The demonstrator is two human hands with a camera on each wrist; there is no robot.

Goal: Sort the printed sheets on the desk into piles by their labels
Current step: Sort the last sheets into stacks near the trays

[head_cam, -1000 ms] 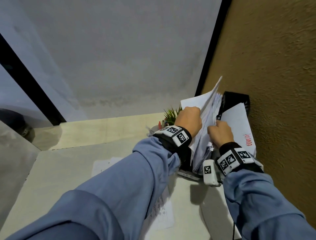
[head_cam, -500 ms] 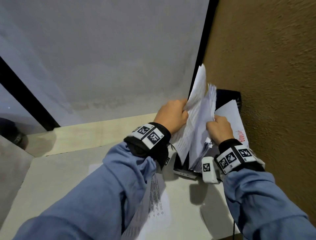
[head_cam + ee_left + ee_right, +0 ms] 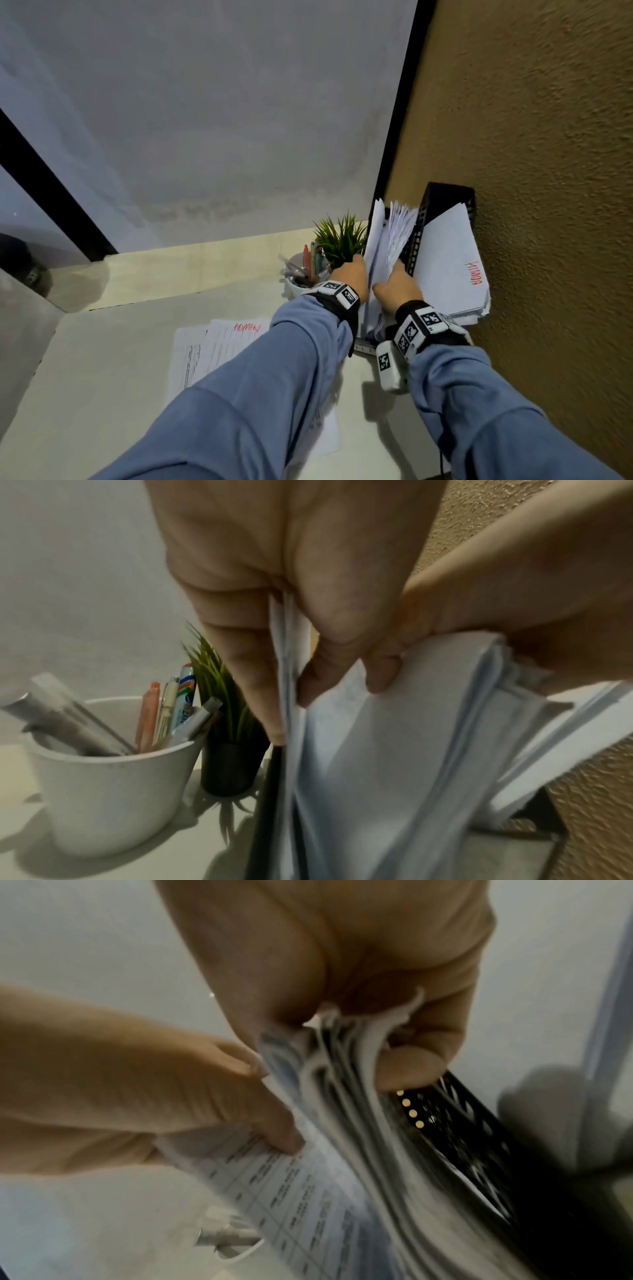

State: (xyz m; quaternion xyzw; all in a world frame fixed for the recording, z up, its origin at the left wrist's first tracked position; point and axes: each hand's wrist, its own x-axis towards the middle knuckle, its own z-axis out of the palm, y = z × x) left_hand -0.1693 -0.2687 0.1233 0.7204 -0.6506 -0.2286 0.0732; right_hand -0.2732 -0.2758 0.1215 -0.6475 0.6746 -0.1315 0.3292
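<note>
At the counter's far right corner, both hands, left (image 3: 351, 279) and right (image 3: 397, 291), pinch racked sheets (image 3: 394, 236); a careless tug risks spilling them.

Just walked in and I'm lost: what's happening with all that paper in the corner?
A person is sorting printed sheets. Both hands are in the upright stack standing in a black rack by the wall: the left hand pinches a few sheets aside, the right hand grips the rest. Sheets marked in red already lie flat on the desk.
</note>
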